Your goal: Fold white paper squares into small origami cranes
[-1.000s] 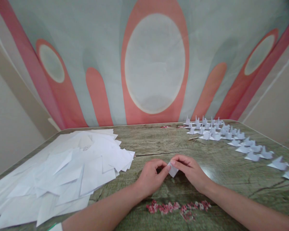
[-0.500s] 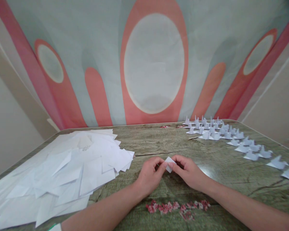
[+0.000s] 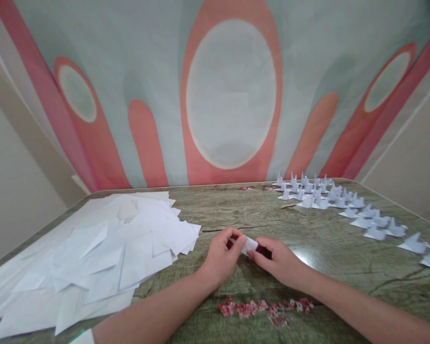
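A small folded piece of white paper [image 3: 250,244] is held up between my two hands, above the middle of the table. My left hand [image 3: 222,255] pinches its left side between thumb and fingers. On its lower right, my right hand [image 3: 275,260] has thumb and index finger at the paper's edge, closed on it. The fingertips behind the paper are partly hidden.
Loose white paper sheets [image 3: 103,258] lie in a wide, spread pile on the left. Several folded white paper birds [image 3: 376,232] stand in rows along the right side. The wood-patterned table [image 3: 215,205] reaches back to a patterned wall covering [image 3: 229,177].
The folded paper has turned from a diamond pose to a tilted one. My right hand has shifted its grip down to the lower right edge, while my left stays at the left side.
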Demonstrator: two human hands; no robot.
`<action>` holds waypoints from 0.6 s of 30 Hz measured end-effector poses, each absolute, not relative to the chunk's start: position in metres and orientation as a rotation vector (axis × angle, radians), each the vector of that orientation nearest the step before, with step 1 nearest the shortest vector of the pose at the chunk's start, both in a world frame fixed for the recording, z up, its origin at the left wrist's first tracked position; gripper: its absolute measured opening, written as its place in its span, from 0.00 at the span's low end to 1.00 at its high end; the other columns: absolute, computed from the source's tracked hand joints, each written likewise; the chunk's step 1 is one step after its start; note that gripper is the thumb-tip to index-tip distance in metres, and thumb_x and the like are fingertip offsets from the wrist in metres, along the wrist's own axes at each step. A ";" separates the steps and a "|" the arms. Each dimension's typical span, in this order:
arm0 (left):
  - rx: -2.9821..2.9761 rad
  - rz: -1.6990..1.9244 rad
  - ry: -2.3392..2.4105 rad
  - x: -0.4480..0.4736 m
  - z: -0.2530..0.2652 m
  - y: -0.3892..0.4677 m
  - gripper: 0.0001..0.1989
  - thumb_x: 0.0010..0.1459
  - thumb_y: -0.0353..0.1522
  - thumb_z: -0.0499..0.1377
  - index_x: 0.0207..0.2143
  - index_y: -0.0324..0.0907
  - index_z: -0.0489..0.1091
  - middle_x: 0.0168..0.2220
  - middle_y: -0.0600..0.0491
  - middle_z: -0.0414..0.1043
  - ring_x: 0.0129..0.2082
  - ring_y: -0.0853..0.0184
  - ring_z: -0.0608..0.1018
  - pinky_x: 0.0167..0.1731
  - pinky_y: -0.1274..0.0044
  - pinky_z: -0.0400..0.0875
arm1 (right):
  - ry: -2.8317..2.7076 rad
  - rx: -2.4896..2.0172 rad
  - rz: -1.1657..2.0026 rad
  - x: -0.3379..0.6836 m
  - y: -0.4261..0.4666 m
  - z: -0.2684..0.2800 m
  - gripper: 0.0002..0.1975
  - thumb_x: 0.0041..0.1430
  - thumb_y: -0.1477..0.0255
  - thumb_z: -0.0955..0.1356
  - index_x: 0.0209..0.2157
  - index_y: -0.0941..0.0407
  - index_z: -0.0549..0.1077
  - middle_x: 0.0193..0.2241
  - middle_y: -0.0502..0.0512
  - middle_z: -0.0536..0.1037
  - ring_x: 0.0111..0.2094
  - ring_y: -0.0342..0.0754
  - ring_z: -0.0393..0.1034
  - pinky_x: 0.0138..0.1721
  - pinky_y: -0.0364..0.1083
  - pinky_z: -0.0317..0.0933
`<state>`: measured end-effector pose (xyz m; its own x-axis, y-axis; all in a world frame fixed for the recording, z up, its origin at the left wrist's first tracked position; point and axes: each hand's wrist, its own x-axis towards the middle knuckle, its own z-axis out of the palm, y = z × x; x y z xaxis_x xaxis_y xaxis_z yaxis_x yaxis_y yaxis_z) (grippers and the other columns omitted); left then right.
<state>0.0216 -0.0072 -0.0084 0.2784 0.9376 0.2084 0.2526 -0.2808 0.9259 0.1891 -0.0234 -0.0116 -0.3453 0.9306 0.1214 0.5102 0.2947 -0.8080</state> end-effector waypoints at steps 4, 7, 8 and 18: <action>1.632 1.086 1.039 0.022 -0.009 -0.005 0.09 0.56 0.36 0.53 0.28 0.38 0.64 0.25 0.57 0.63 0.27 0.72 0.67 0.29 0.81 0.61 | -1.934 -1.294 0.921 0.188 -0.023 -0.011 0.12 0.56 0.68 0.62 0.21 0.57 0.63 0.17 0.45 0.61 0.21 0.40 0.55 0.22 0.40 0.49; 1.580 1.102 1.014 0.023 -0.009 -0.005 0.10 0.56 0.37 0.53 0.28 0.38 0.64 0.25 0.57 0.62 0.26 0.72 0.66 0.28 0.81 0.60 | -1.963 -1.299 0.905 0.189 -0.023 -0.010 0.11 0.56 0.69 0.62 0.22 0.57 0.63 0.18 0.45 0.61 0.21 0.40 0.55 0.23 0.40 0.50; 1.570 1.109 1.007 0.023 -0.009 -0.005 0.11 0.56 0.37 0.53 0.28 0.38 0.64 0.25 0.57 0.62 0.26 0.72 0.65 0.28 0.81 0.60 | -1.981 -1.295 0.898 0.189 -0.023 -0.009 0.11 0.56 0.69 0.62 0.22 0.57 0.63 0.18 0.45 0.62 0.22 0.40 0.56 0.23 0.40 0.50; 1.465 1.167 1.080 0.022 -0.014 0.000 0.12 0.57 0.39 0.52 0.29 0.39 0.62 0.24 0.57 0.60 0.26 0.72 0.64 0.27 0.80 0.60 | -2.055 -1.215 0.858 0.187 -0.027 -0.010 0.12 0.61 0.68 0.59 0.25 0.57 0.64 0.21 0.47 0.67 0.24 0.42 0.61 0.27 0.41 0.53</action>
